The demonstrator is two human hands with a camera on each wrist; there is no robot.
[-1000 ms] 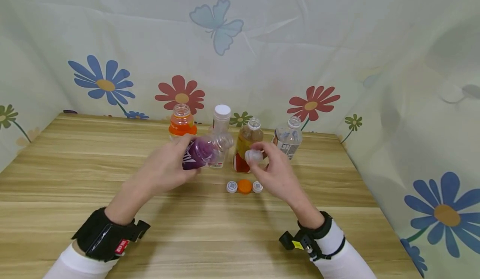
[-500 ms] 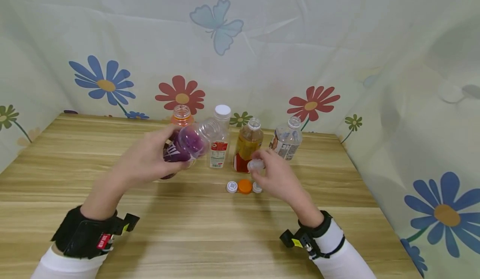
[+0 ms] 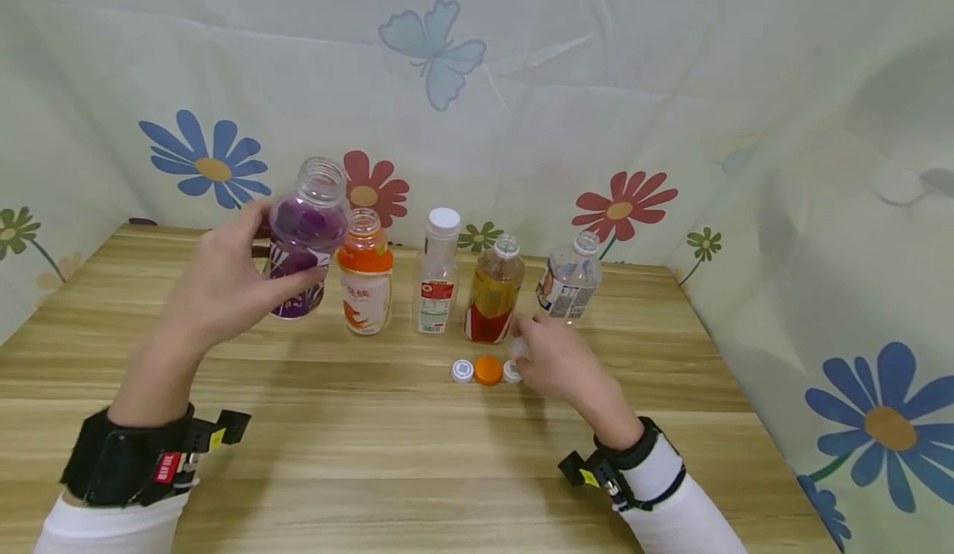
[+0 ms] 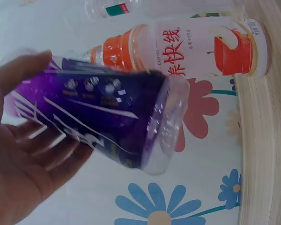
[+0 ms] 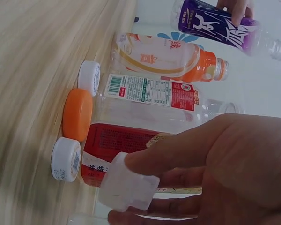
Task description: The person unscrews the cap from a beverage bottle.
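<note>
My left hand [image 3: 201, 277] grips an uncapped purple-labelled plastic bottle [image 3: 309, 223] at the left. The bottle is nearly upright, and its base shows clear of the table in the left wrist view. My right hand [image 3: 562, 361] pinches a translucent white bottle cap [image 5: 126, 185] between thumb and fingers, low over the table. Close beside it lies a row of caps: a white cap [image 3: 462, 371], an orange cap [image 3: 488, 369] and another white cap [image 3: 511, 371], partly covered by my fingers in the head view.
Behind the caps stand an orange-necked bottle [image 3: 365, 289], a clear bottle with a white top [image 3: 436, 293], a bottle with a red and yellow label [image 3: 493, 297] and a clear labelled bottle [image 3: 572, 277]. A flowered cloth [image 3: 522, 82] hangs behind the wooden table [image 3: 417, 471].
My left hand has carried the purple bottle leftward, turning it from tilted to nearly upright and uncovering the orange-necked bottle. My right hand has lowered the translucent cap towards the row's right end.
</note>
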